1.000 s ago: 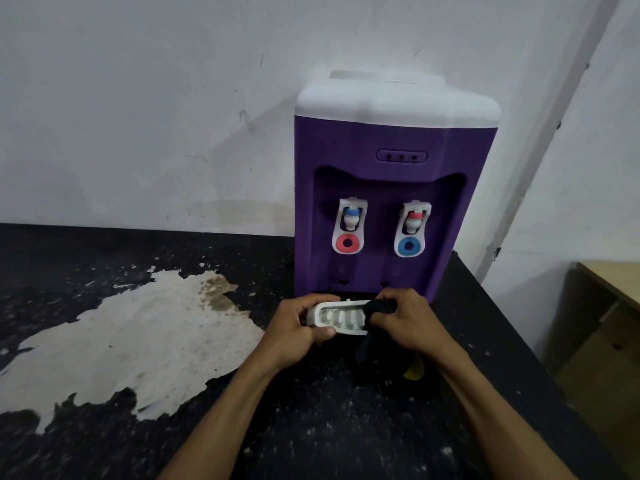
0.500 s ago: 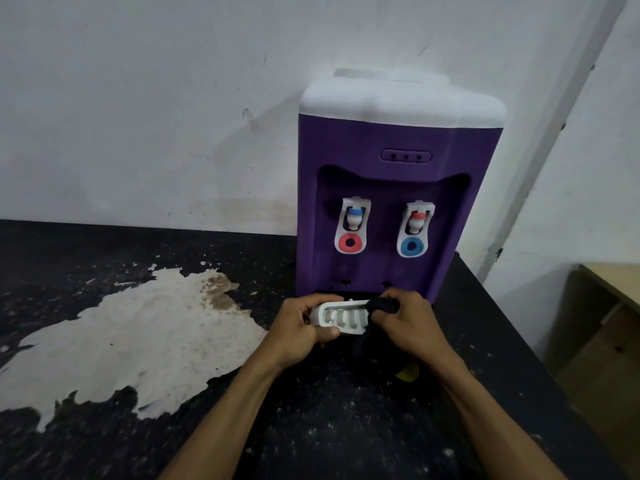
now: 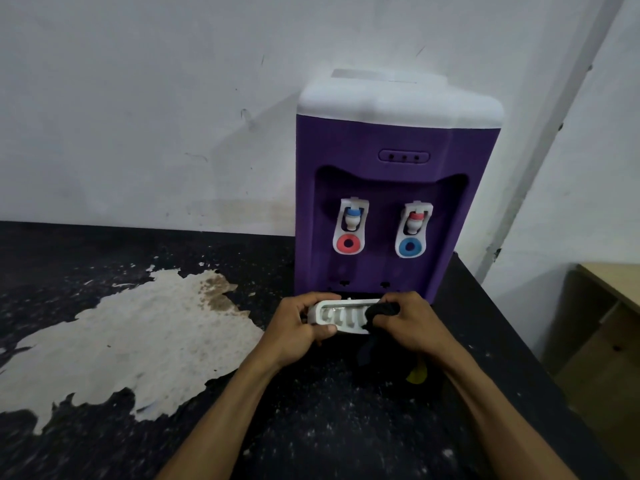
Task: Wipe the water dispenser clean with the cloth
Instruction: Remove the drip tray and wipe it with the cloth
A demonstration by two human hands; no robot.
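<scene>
— Hardly shifts since a second ago: both hands in the same places on the drip tray (image 3: 341, 318), cloth (image 3: 382, 311) bunched a shade lower on its right end.
— Left hand (image 3: 298, 327)?
— Clamped round the tray's left end, thumb along the front rim, fingers curled over the back.
— Right hand (image 3: 412, 327)?
— Closed round the dark cloth, pressing the wad into the tray's right end; one tail of cloth dangling below the front rim.
— Whereabouts of the tray?
— Near the back edge of the counter (image 3: 311, 427), toward the right end, right at the foot of the water dispenser (image 3: 381, 140). Lifted or resting: impossible to tell.
— And the dispenser itself?
— Upright at the back edge against the white wall (image 3: 138, 98), purple body, white top. Two taps in the recess: left tap (image 3: 350, 226) with blue cap and red ring, right tap (image 3: 412, 230) with red cap and blue ring.
— Anything else on the counter?
— Large pale worn patch (image 3: 138, 341) spreading from the left edge toward the middle, on the black speckled surface. Small yellow scrap (image 3: 417, 375) peeking out just under the right wrist, too hidden to identify. Off the right edge, part of a wooden desk (image 3: 616, 282).
</scene>
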